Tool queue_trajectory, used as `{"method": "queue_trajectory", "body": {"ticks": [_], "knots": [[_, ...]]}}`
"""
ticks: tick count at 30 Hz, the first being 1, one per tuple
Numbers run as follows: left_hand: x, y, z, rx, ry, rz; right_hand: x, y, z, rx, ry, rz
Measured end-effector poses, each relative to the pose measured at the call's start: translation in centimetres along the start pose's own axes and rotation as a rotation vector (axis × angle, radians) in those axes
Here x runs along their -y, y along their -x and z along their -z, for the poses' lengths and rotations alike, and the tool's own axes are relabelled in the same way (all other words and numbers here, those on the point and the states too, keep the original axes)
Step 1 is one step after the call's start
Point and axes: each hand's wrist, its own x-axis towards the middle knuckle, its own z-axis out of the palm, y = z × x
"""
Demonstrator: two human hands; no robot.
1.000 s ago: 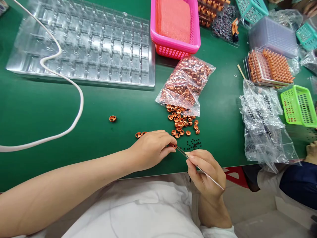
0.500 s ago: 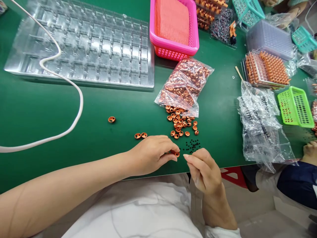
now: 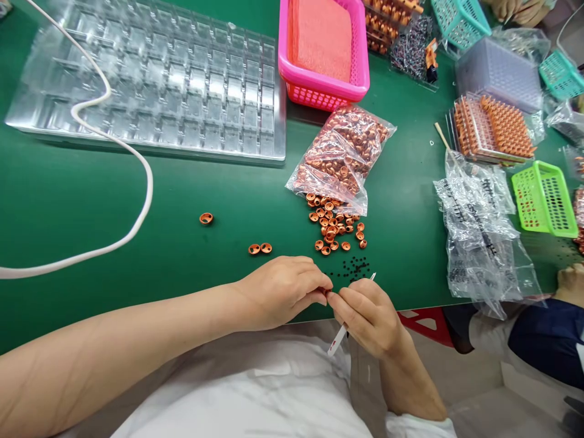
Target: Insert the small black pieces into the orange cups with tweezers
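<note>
My left hand is closed, its thumb and fingertips pinched around a small copper-coloured cup, mostly hidden by the fingers. My right hand is closed too, with its fingertips against that cup. A slim white stick-like tool with red marks passes slantwise through the right hand. Just beyond the hands lie several tiny black pieces. A loose pile of copper-coloured cups with holes spreads behind them, in front of a clear plastic bag of cups. Two more cups sit side by side, and a single cup lies farther left.
A clear compartment tray and a white cable occupy the left. Pink basket with orange sheets stands behind the bag. Rightward are crumpled plastic bags, a green basket, orange part racks and another person's hand.
My right hand has moved left so its fingertips meet the cup in my left hand. The white tool now shows in my right hand. The view has shifted slightly.
</note>
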Motion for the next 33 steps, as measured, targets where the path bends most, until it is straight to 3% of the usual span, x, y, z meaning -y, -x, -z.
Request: {"method": "queue_trajectory", "body": {"ticks": [24,33], "knots": [[-0.57,0.08,-0.26,-0.002,0.034,0.011,-0.12,-0.14,-0.17,-0.035,-0.008,0.065],[-0.54,0.12,-0.4,0.021,0.035,0.018,-0.32,-0.83,0.1,0.049,-0.067,0.061]]}}
